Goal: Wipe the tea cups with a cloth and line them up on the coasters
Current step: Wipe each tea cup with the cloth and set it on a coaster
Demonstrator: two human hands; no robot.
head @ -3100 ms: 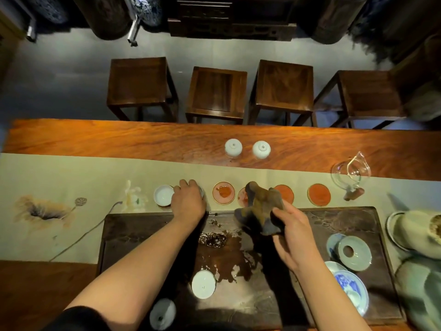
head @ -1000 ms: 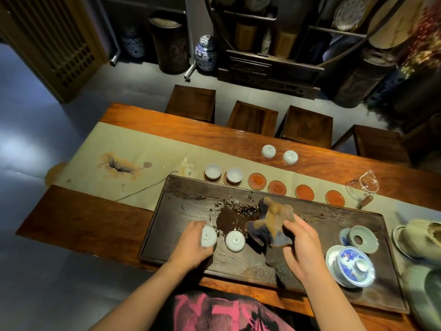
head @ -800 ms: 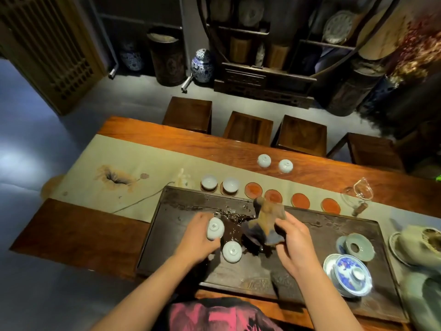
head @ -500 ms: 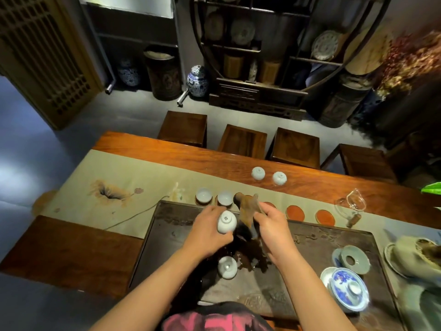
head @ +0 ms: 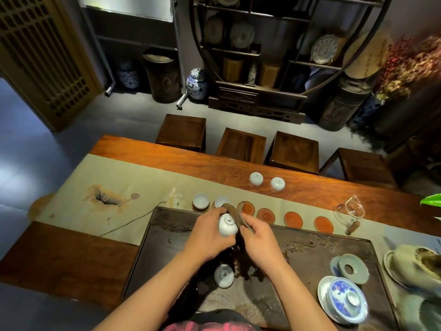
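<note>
My left hand (head: pixel 207 242) grips a white tea cup (head: pixel 227 225) turned bottom-up above the dark tea tray (head: pixel 310 244), and my right hand (head: pixel 259 240) pinches the brown cloth (head: pixel 235 215) against its side. Another upturned cup (head: pixel 223 275) sits on the tray below my wrists. On the worktop (head: pixel 167 161) beyond, two cups (head: pixel 201 201) stand on the leftmost coasters, with four orange coasters (head: pixel 293 219) bare to their right.
</note>
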